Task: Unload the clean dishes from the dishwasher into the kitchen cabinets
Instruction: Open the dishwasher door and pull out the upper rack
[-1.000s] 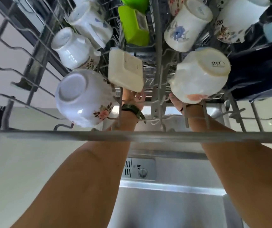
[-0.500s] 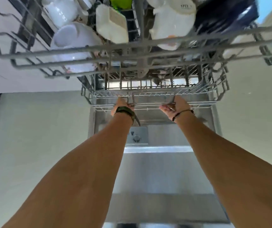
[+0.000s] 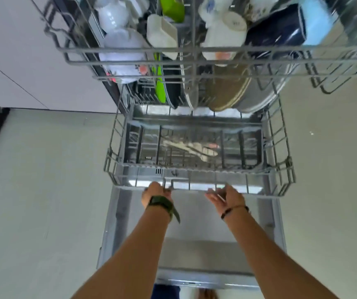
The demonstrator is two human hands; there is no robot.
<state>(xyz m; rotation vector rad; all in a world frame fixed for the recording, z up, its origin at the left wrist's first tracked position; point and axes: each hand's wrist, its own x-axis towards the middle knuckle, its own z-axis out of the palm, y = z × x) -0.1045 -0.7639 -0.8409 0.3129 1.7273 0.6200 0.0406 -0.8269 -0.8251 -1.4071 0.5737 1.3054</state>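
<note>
The lower dishwasher rack [image 3: 281,186] stands pulled out over the open door [image 3: 195,251]. My left hand [image 3: 155,194] grips its front wire rim. To the right, my right hand [image 3: 225,196] holds the same rim with curled fingers. Plates [image 3: 227,93] stand at the rack's back, beside a green board [image 3: 160,89]. A utensil [image 3: 192,148] lies in the front part. Above hangs the upper rack [image 3: 195,49] with white cups [image 3: 223,35], a white bowl [image 3: 121,52], a cream square dish [image 3: 161,37] and a dark blue vessel [image 3: 277,33].
Pale floor [image 3: 43,190] lies on both sides of the open door. A white cabinet front [image 3: 22,61] is at the left. The upper rack overhangs the back half of the lower rack.
Both hands have drawn the lower rack out toward me along the door. The view has pulled back, so the upper rack sits higher and farther away.
</note>
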